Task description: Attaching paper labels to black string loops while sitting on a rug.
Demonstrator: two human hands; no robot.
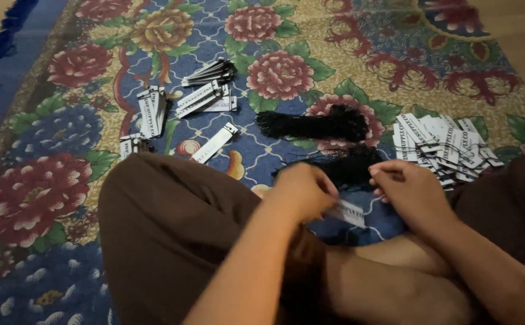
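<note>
Left hand (303,191) pinches a white paper tag (348,213) above the lap; right hand (410,191) curls closed beside it — black cords (350,167) on the carpet (335,54) could snag, probably tangling.

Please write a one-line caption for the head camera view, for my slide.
Seated on a floral carpet, a person's left hand and right hand hold a white tag.

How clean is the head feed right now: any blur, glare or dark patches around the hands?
Head view: dim, warm light, no glare; left hand and the white tag it pinches are motion-blurred; right hand slightly soft; black string bundle loses detail in shadow; tag pile reads reasonably sharp.
</note>
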